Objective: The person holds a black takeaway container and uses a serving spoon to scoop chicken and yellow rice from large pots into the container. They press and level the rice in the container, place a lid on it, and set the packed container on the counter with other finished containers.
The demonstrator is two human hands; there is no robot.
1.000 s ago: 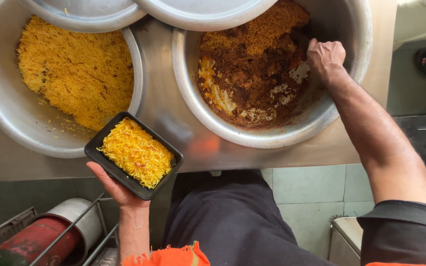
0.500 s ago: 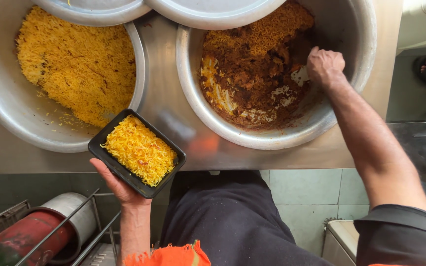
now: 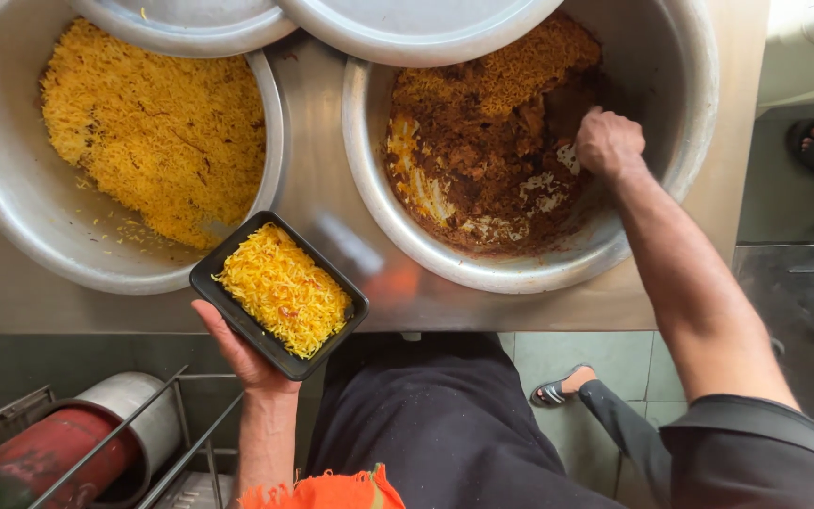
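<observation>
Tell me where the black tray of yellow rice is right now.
In the head view, the black tray sits lower left of centre, held from below by the left hand, at the counter's front edge between the two big metal pots.

**Metal, plastic and cloth at the serving counter**

The two big pots [image 3: 68, 236] [image 3: 680, 141] are showing dull, brushed metal, scuffed and lightly smeared. The lids [image 3: 407, 28] above them are gleaming smoother. The counter [image 3: 313, 151] is reflecting softly, like steel. The black tray [image 3: 237, 311] is looking like matt plastic. The rice [image 3: 284, 287] is lying loose and grainy. The orange cloth [image 3: 332, 490] is fraying at its edge.
</observation>
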